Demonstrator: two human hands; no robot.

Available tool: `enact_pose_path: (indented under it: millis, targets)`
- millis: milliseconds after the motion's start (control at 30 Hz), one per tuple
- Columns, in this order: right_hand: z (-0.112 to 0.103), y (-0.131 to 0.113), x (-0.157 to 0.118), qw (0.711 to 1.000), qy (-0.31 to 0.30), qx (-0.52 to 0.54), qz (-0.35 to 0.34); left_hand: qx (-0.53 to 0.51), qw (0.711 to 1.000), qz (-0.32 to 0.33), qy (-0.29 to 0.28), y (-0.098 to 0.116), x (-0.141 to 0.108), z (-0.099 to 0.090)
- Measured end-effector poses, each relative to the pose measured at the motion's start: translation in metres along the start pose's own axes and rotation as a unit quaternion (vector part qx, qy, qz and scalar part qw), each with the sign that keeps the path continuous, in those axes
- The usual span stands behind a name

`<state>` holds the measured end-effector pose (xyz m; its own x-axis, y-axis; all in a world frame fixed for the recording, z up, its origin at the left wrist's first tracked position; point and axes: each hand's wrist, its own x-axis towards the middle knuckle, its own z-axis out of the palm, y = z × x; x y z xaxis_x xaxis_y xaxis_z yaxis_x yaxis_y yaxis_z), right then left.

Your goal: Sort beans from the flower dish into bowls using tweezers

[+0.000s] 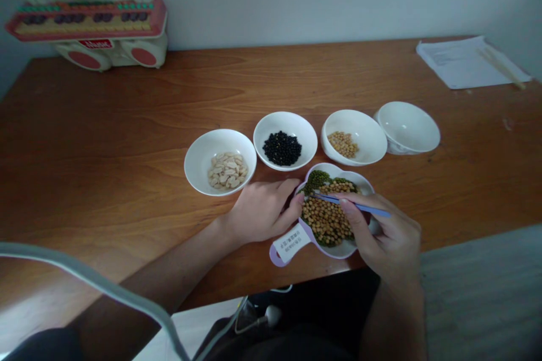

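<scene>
A purple-rimmed, flower-shaped dish [368, 182] holds yellow soybeans [324, 217] and green beans [318, 179], its labelled handle [292, 242] pointing lower left. My left hand [265, 211] grips the dish's left edge between thumb and fingers. Over the dish, my right hand [387, 231] pinches blue tweezers [364, 207], whose tips touch the beans near the left side; whether a bean is between them cannot be made out. Behind stand white bowls: one with pale flat seeds [227, 171], one with black beans [282, 148], one with soybeans [342, 144], and an empty one [407, 126].
A toy keyboard figure [105, 28] stands at the back left of the wooden table [127, 141]. Paper sheets [461, 62] with chopsticks [502, 67] on them lie at the back right. A grey curved tube [84, 273] crosses the lower left foreground.
</scene>
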<state>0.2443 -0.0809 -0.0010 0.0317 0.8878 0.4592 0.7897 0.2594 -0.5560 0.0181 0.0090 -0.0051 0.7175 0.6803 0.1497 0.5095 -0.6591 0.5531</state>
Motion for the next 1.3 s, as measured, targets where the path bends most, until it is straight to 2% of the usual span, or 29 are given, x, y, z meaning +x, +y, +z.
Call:
enact_pose_path:
  millis: [1300]
  targets:
    - [0.0006,0.0016,-0.0030,1.000,0.010,-0.002,-0.005,0.007,1.000,0.001,0.002,-0.0017,-0.0002,0.0018]
